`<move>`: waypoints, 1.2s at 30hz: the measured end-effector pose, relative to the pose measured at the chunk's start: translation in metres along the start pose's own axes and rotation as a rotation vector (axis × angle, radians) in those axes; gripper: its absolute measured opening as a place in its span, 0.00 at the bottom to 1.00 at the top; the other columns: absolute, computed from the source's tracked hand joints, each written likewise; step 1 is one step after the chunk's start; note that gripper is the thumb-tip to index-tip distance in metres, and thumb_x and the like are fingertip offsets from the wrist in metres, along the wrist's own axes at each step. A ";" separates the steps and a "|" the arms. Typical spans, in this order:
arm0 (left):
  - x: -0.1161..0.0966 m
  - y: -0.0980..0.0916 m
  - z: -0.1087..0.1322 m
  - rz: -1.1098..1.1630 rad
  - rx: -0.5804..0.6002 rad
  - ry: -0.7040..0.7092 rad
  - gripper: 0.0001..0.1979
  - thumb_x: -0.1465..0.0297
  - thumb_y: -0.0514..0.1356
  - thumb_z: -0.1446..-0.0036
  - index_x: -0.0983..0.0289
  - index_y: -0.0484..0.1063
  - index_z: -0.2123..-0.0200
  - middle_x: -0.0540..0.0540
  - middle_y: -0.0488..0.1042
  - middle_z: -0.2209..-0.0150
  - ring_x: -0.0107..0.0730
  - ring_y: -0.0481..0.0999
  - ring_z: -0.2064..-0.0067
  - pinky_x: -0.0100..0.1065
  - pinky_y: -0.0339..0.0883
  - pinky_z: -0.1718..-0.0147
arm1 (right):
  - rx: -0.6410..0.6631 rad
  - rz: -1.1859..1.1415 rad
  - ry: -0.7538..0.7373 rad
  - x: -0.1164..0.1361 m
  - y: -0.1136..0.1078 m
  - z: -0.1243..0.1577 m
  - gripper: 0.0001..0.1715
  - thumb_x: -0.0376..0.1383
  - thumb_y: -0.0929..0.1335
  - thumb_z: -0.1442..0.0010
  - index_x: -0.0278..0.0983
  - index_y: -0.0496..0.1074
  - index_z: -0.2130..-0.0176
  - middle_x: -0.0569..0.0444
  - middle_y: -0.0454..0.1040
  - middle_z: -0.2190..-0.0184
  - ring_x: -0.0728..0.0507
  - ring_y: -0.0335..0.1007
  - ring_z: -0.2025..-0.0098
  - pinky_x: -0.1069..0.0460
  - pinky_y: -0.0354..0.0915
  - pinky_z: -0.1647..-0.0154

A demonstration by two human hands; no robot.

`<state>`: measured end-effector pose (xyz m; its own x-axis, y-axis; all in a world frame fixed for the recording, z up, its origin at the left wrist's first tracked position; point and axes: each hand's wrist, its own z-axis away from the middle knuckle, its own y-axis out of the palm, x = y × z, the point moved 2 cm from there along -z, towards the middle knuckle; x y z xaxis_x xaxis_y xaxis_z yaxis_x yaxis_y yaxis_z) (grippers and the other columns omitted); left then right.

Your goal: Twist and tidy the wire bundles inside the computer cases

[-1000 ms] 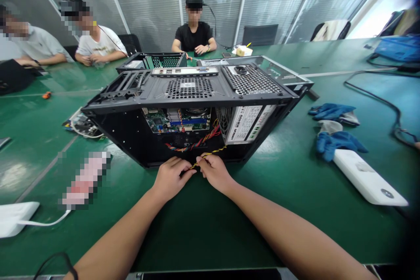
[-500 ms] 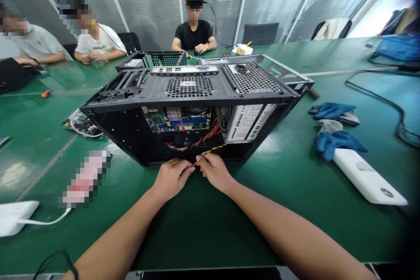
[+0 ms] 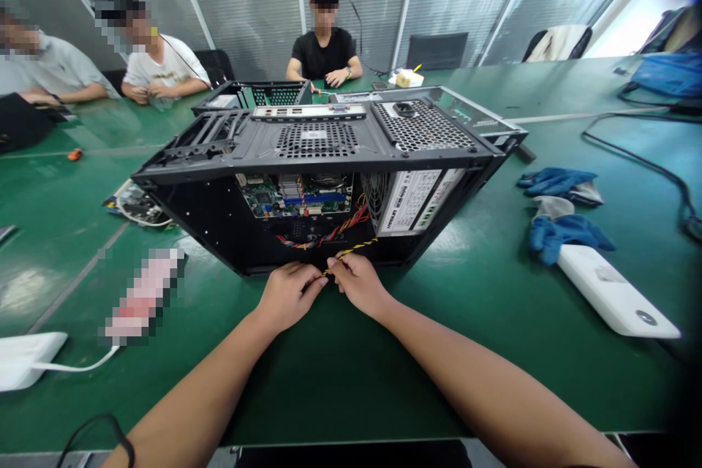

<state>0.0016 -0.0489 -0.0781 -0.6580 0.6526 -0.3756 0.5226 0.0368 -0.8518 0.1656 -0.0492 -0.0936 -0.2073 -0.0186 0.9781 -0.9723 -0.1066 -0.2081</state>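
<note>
A black computer case (image 3: pixel 208 205) lies on the green table with its open side facing me. Inside are a motherboard (image 3: pixel 274 197), a power supply unit (image 3: pixel 417 201) with a white label, and a bundle of red and orange wires (image 3: pixel 329 235). A twisted yellow-and-black cable (image 3: pixel 359 246) runs from beneath the power supply to my hands at the case's near edge. My left hand (image 3: pixel 288 296) pinches its near end. Just beside it, my right hand (image 3: pixel 359 284) grips the same cable between thumb and fingers. The cable's tip is hidden by the fingers.
On the right lie blue gloves (image 3: pixel 570 238) and a white power bank (image 3: pixel 617 292). At left are a blurred-out phone (image 3: pixel 145 296), another white power bank (image 3: pixel 30 360) with a cord, and a circuit board (image 3: pixel 137 205). Another case (image 3: pixel 257 93) stands behind. Several people sit across the table.
The view has shifted very slightly. Both hands keep the same hold on the yellow-and-black cable, and the case has not moved on the table.
</note>
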 end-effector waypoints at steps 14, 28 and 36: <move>-0.001 -0.003 -0.001 0.008 -0.014 -0.008 0.09 0.67 0.58 0.39 0.63 0.72 0.71 0.50 0.73 0.76 0.28 0.72 0.73 0.30 0.62 0.70 | 0.014 0.018 -0.025 0.000 0.000 -0.001 0.20 0.42 0.62 0.37 0.37 0.63 0.78 0.59 0.63 0.84 0.51 0.62 0.82 0.55 0.58 0.77; -0.002 -0.006 -0.001 0.053 -0.027 -0.036 0.10 0.68 0.57 0.38 0.63 0.70 0.71 0.49 0.73 0.77 0.27 0.72 0.74 0.30 0.63 0.70 | -0.012 -0.044 0.039 -0.001 0.001 0.000 0.18 0.44 0.63 0.39 0.36 0.66 0.75 0.59 0.65 0.82 0.51 0.61 0.82 0.55 0.57 0.79; -0.002 -0.008 -0.003 0.060 -0.020 -0.042 0.09 0.68 0.57 0.39 0.63 0.70 0.71 0.50 0.72 0.76 0.28 0.70 0.73 0.29 0.61 0.70 | 0.005 -0.046 0.023 -0.002 0.004 0.000 0.19 0.44 0.62 0.38 0.36 0.66 0.75 0.59 0.64 0.82 0.51 0.61 0.82 0.55 0.57 0.79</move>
<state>0.0001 -0.0484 -0.0699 -0.6472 0.6216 -0.4413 0.5721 0.0135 -0.8201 0.1623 -0.0493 -0.0964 -0.1652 0.0089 0.9862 -0.9803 -0.1116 -0.1632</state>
